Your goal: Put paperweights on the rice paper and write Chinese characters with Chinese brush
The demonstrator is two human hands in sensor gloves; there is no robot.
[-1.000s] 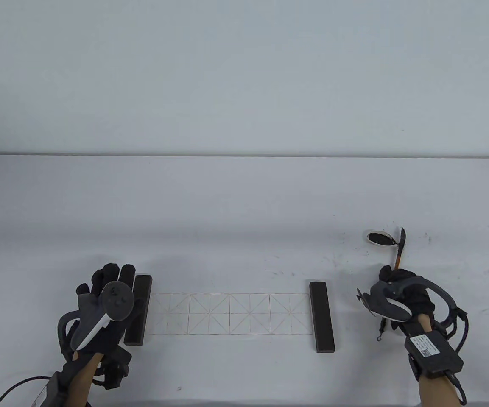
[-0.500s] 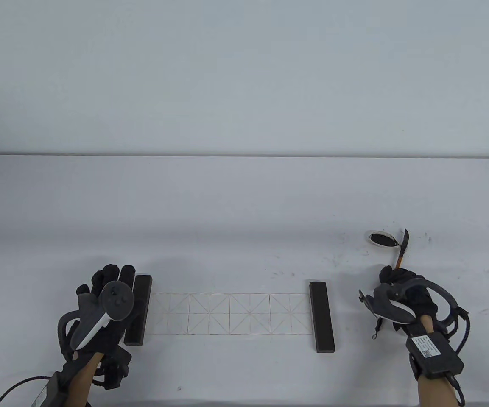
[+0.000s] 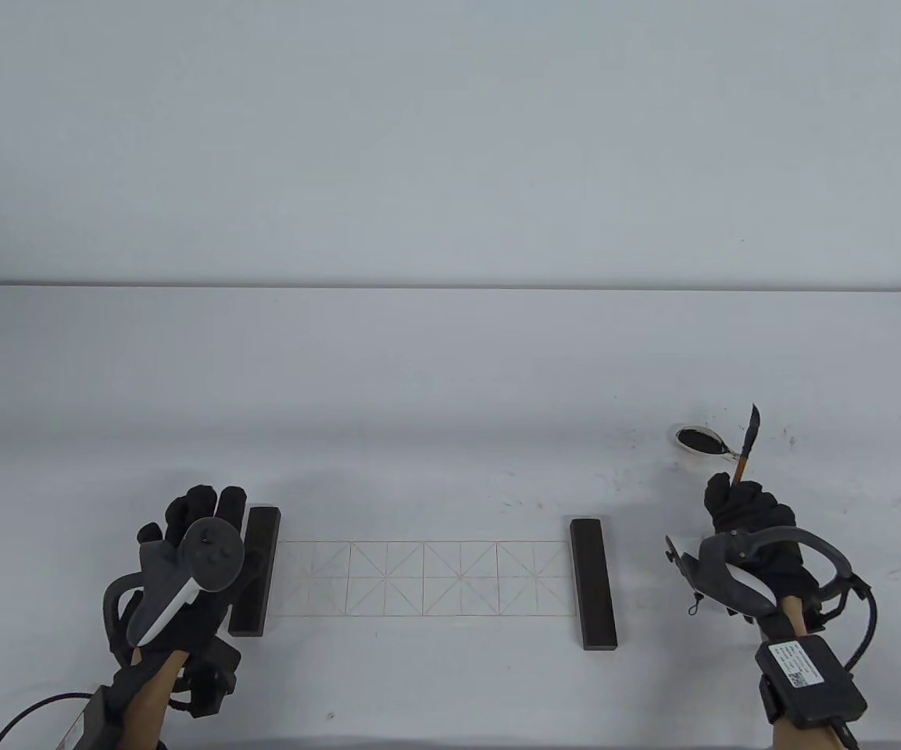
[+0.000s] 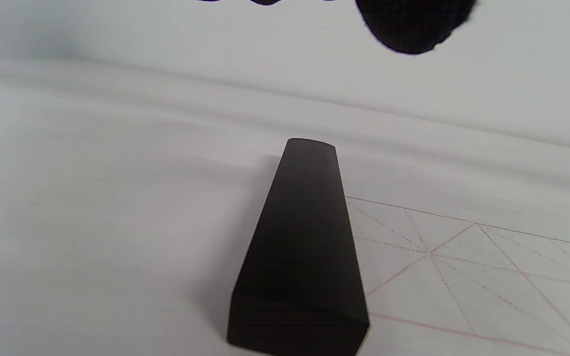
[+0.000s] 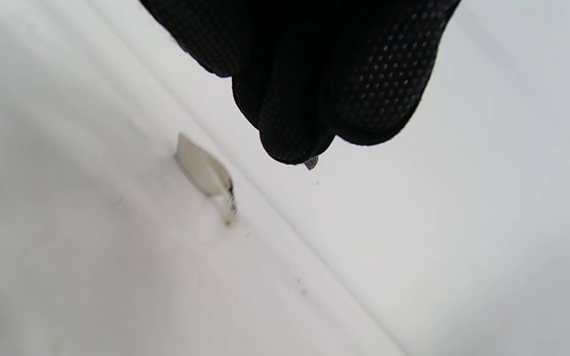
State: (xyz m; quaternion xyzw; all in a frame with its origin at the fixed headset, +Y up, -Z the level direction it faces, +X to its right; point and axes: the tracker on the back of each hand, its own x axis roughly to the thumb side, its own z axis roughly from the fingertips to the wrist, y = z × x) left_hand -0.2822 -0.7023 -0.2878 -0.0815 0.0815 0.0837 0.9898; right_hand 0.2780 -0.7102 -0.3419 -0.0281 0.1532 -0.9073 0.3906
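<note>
A strip of gridded rice paper (image 3: 427,578) lies on the white table (image 3: 450,367). A dark paperweight (image 3: 256,570) sits on its left end and another paperweight (image 3: 593,582) on its right end. My left hand (image 3: 204,516) hovers with straight fingers beside and over the left paperweight (image 4: 305,247); one fingertip (image 4: 413,24) shows above it, not touching. My right hand (image 3: 731,500) grips the brush (image 3: 745,449), whose black tip points away, just right of the ink dish (image 3: 700,439). In the right wrist view my curled fingers (image 5: 314,74) hide most of the brush.
Ink specks mark the table around the dish (image 5: 201,168) and between it and the right paperweight. The far half of the table shows only bare white cloth. Cables trail from both wrists at the near edge.
My right hand has raised the brush and tilted it more upright; its tip now stands higher, beside the dish. The left hand and both paperweights have stayed put.
</note>
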